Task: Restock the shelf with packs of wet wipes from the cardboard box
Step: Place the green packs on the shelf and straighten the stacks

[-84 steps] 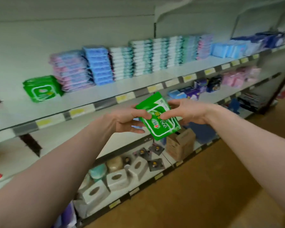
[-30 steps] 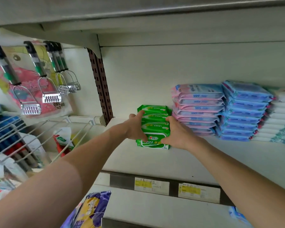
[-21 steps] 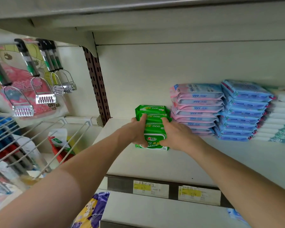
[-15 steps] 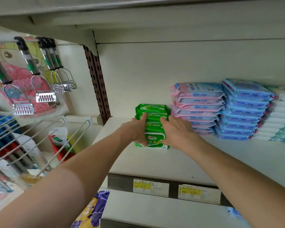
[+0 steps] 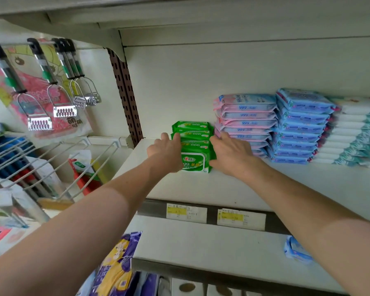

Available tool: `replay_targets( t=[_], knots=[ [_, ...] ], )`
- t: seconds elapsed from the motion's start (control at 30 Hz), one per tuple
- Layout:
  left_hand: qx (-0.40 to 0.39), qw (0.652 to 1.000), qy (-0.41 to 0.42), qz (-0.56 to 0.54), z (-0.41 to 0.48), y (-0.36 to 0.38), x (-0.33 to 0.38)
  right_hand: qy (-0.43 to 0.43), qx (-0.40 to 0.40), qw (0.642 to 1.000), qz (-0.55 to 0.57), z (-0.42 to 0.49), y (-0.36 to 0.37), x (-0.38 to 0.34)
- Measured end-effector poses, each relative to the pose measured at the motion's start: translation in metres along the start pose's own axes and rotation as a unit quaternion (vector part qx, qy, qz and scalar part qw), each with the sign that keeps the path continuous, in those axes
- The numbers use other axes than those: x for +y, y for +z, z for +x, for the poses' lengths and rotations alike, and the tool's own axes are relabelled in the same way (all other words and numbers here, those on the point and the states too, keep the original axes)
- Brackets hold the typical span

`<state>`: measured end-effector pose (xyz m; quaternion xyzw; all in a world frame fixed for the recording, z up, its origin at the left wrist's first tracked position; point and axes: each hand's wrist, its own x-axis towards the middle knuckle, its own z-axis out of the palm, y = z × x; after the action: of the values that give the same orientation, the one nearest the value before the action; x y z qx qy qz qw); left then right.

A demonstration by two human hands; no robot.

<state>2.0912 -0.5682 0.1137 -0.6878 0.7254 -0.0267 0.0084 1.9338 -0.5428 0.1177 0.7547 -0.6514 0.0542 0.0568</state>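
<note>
A stack of green wet-wipe packs (image 5: 193, 144) sits on the white shelf (image 5: 201, 189) near its left end, against the back wall. The frontmost pack shows a white label. My left hand (image 5: 166, 153) presses flat against the stack's left side, fingers stretched toward the back. My right hand (image 5: 229, 154) presses flat against the right side, between the green stack and the pink stack. The cardboard box is out of view.
Right of the green packs stand stacks of pink packs (image 5: 244, 122), blue packs (image 5: 301, 127) and white-teal packs (image 5: 357, 133). Metal peelers (image 5: 62, 103) hang at the left above a wire rack (image 5: 51, 159). Price labels (image 5: 186, 213) line the shelf edge. Below it, a lower shelf (image 5: 201, 242) holds a blue pack (image 5: 295, 251).
Both hands carried a green pack up to the shelf and set it with the green stack. Since then the fingers have straightened and slid back along the stack's sides.
</note>
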Motion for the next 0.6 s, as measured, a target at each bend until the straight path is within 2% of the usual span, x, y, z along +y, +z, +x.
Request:
replay_targets(
  t=[0.1,0.27,0.47,0.6],
  knots=[
    [0.034,0.999,-0.004,-0.015,-0.024,-0.003,0.006,-0.017,0.02,1.0,0.016,-0.019,-0.003,0.005],
    [-0.007,0.999,0.025,-0.041,-0.064,-0.002,0.032,-0.045,0.023,0.999,0.02,-0.053,0.0,0.009],
    [-0.034,0.995,0.088,-0.04,-0.105,-0.001,0.069,0.009,-0.021,0.999,0.033,-0.106,-0.005,0.031],
    [-0.041,0.987,0.154,-0.036,-0.132,0.0,0.099,0.077,-0.061,0.995,0.036,-0.15,-0.009,0.043]
  ],
)
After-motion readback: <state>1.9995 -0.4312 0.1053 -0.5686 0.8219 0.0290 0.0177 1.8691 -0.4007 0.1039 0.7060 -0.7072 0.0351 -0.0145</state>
